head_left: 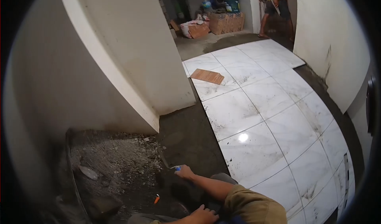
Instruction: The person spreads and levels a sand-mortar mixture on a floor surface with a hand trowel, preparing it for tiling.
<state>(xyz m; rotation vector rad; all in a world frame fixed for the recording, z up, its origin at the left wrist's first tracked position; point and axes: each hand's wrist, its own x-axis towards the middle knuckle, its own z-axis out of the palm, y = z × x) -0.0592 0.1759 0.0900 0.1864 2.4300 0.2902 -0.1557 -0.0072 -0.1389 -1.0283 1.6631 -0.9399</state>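
Observation:
My right hand [184, 172] is closed around a small tool with a blue handle [177, 168], and its thin metal part reaches left over the dark wet mortar [184, 132]. The mortar lies smooth between the wall corner and the white tiles. Near the bottom edge my left hand [203, 215] rests low by my body, its fingers curled; whether it holds anything is hidden. An orange-handled object [157, 199] lies on the rough, dark ground to its left.
White marbled tiles [246, 109] stretch along the right, with a brown tile piece [207, 76] on top. Walls stand at both sides. Loose gravel [135, 156] and a clear bottle [88, 172] lie left. Boxes [226, 23] and a person [276, 9] are at the back.

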